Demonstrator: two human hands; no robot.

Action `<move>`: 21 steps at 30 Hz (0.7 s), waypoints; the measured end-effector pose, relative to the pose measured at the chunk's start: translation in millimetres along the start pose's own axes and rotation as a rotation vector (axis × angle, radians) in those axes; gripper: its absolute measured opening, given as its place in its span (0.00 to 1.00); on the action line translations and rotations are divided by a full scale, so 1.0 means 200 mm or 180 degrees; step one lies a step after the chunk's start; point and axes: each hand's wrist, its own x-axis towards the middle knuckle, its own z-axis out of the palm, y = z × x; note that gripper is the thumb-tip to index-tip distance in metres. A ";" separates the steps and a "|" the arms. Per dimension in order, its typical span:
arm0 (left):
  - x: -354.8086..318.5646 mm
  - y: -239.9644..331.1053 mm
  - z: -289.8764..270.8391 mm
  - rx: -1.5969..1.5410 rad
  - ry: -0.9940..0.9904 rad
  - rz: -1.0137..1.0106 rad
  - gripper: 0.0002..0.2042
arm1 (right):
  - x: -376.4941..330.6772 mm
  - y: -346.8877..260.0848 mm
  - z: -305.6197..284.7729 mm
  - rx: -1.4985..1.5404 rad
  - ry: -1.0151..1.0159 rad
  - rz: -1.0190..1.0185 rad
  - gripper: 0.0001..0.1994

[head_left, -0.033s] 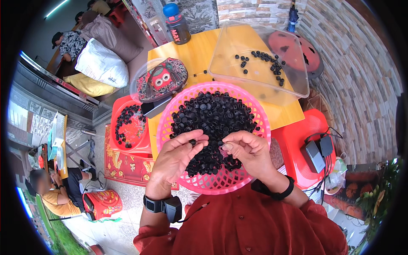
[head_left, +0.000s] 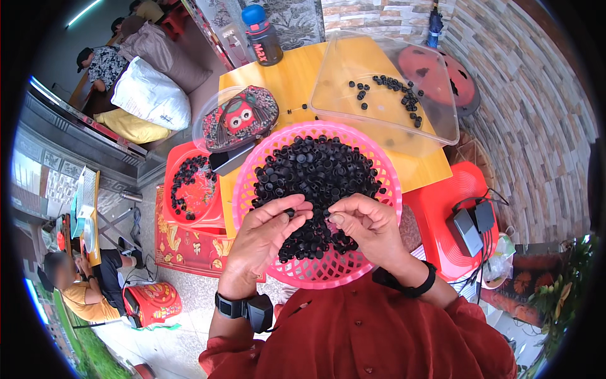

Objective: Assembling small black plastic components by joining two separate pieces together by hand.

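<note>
Fingers (head_left: 278, 205) of the left hand (head_left: 254, 237), in the head view, curl lightly round a small black piece (head_left: 290, 213) above the pink basket (head_left: 315, 276) of black parts (head_left: 315, 170). It is stubby; its long axis is too small to tell. The right hand's (head_left: 379, 234) thumb and forefinger nearly meet beside another dark bit (head_left: 327, 214); whether they grip it, I cannot tell.

basket (head_left: 242, 183): glossy plastic | black pieces (head_left: 315, 167): smooth plastic, slight sheen | tray (head_left: 341, 98): clear plastic | table (head_left: 293, 76): smooth, wood-look
</note>
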 end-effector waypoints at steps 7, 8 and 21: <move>-0.05 -0.08 0.08 0.0497 0.0020 0.0126 0.14 | 0.00 0.02 0.04 -0.0855 -0.0010 -0.0814 0.05; -0.05 -0.08 0.09 0.0663 0.0062 0.0190 0.13 | 0.00 0.02 0.04 -0.0910 0.0010 -0.0828 0.05; -0.05 -0.14 0.12 0.2845 0.0505 0.1473 0.11 | -0.02 0.01 0.05 -0.1671 -0.0010 -0.1170 0.06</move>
